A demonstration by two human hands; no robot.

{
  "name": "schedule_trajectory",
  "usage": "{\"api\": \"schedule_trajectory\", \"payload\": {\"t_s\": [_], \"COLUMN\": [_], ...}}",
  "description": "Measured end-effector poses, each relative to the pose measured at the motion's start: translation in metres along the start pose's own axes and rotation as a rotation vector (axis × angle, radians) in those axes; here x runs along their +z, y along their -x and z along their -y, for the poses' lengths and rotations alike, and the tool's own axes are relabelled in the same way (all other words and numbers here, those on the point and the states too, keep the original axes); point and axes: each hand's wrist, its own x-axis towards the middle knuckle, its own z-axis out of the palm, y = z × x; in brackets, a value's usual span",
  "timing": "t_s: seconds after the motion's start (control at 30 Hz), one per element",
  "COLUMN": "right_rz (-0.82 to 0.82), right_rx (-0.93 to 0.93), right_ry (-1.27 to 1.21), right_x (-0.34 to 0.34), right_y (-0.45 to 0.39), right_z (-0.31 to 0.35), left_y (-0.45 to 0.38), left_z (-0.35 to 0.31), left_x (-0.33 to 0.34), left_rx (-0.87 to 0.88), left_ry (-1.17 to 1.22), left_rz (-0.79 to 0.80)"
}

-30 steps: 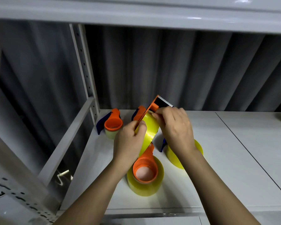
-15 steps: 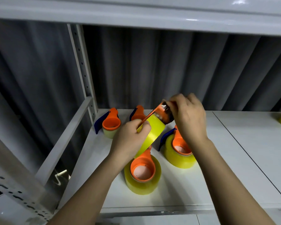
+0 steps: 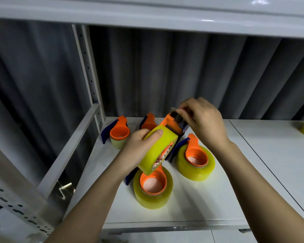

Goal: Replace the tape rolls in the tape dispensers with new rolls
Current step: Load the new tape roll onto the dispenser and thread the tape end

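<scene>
Left hand (image 3: 139, 151) grips the roll (image 3: 158, 149) on the dispenser (image 3: 172, 123), above the shelf (image 3: 235, 199). Right hand (image 3: 200, 120) pinches at its cutter end. Risk: toothed blade nicks fingers, or tape sticks askew.

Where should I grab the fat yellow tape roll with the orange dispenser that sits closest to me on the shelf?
Take the big yellow tape roll in its orange dispenser from above, with your fingers on opposite sides of its round outer wall. It lies flat on the white metal shelf with the open orange ring facing up, so the sides are free. Its blue part hides underneath.
</scene>
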Motion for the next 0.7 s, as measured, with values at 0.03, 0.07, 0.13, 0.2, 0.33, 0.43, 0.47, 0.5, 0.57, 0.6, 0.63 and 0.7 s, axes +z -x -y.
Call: {"api": "schedule_trajectory", "payload": {"t_s": [0.03,0.07,0.13,0.2,0.33,0.43,0.47,0.5,0.57,0.6,0.63,0.7], "right_rz": [0.008,0.016,0.037,0.062,0.078,0.072,0.084,0.107,0.183,0.229,0.271,0.333], "right_rx": [-0.018,-0.040,-0.093,-0.135,-0.159,-0.084,-0.039,0.010,0.099,0.128,0.142,0.132], "right_ry": [-0.006,-0.017,-0.031,-0.044,-0.017,-0.050,-0.070,-0.107,-0.235,-0.297,-0.350,-0.443], "right_x": [-0.001,-0.002,-0.003,-0.003,-0.002,-0.002,-0.002,-0.004,-0.008,-0.010,-0.013,-0.016], "right_y": [-0.001,-0.002,-0.003,-0.005,-0.006,-0.003,-0.003,-0.003,-0.005,-0.007,-0.008,-0.011], "right_z": [-0.002,-0.004,-0.006,-0.006,-0.009,0.001,0.004,0.007,0.007,0.006,0.006,0.005], "left_y": [-0.001,0.000,0.001,0.002,0.003,0.000,0.000,0.001,0.002,0.002,0.002,0.001], "left_z": [0.000,-0.001,-0.002,-0.005,-0.005,0.000,0.001,0.000,0.000,-0.001,-0.002,-0.001], "left_x": [-0.001,-0.002,-0.005,-0.006,-0.001,-0.001,0.000,0.000,0.001,0.002,0.002,0.002], "left_rx": [0.008,0.003,-0.018,-0.028,-0.046,-0.039,-0.031,-0.020,0.001,0.005,0.007,0.011], "left_ry": [-0.026,-0.045,-0.078,-0.095,-0.060,-0.082,-0.078,-0.066,-0.024,-0.015,-0.019,-0.050], "left_rz": [0.014,0.026,0.054,0.068,0.074,0.068,0.054,0.039,0.015,0.004,-0.007,-0.022]}}
